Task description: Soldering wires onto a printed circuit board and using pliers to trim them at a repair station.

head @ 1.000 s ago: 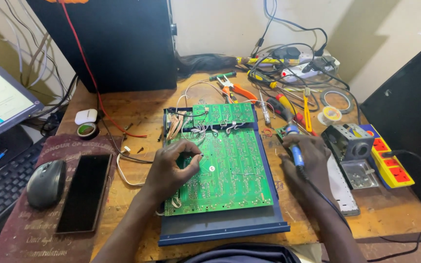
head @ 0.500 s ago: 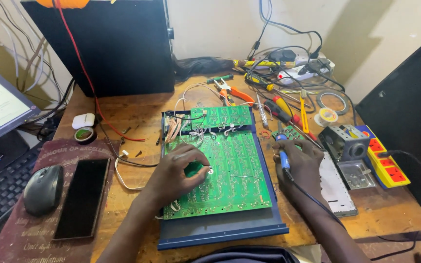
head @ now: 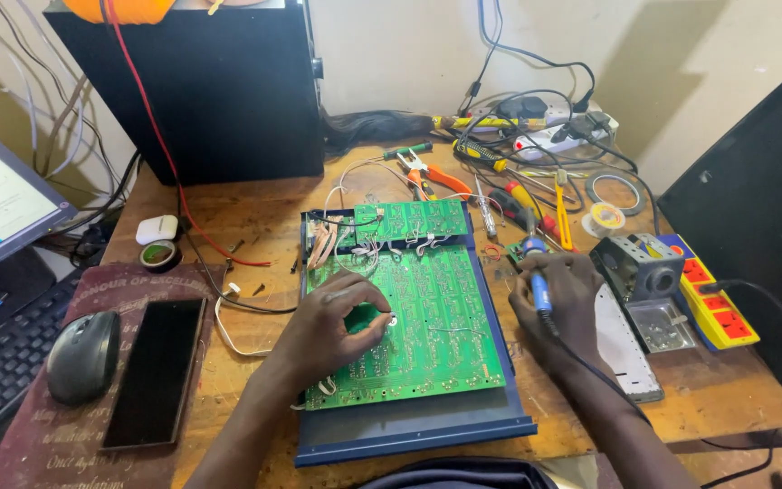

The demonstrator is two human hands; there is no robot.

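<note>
The left hand's [head: 323, 330] fingers [head: 368, 312] pinch a small part on the big green board [head: 427, 326], which lies on a blue tray [head: 409, 435] on the worktop [head: 255, 217]. The right hand [head: 558, 303] grips a blue soldering iron [head: 536, 276] just beside the board. It looks like soldering work; the iron tip must reach that spot.

I'm looking down on a worn wooden table [head: 255, 226] with a blue tray [head: 409, 435] at its middle, carrying a green circuit board [head: 427, 317]. On my left I see a dark red mat [head: 38, 426] under a phone [head: 154, 371] and mouse [head: 83, 355]. On my right sit pliers [head: 432, 177], screwdrivers [head: 513, 190], a solder reel [head: 606, 219] and a yellow power strip [head: 712, 303].
</note>
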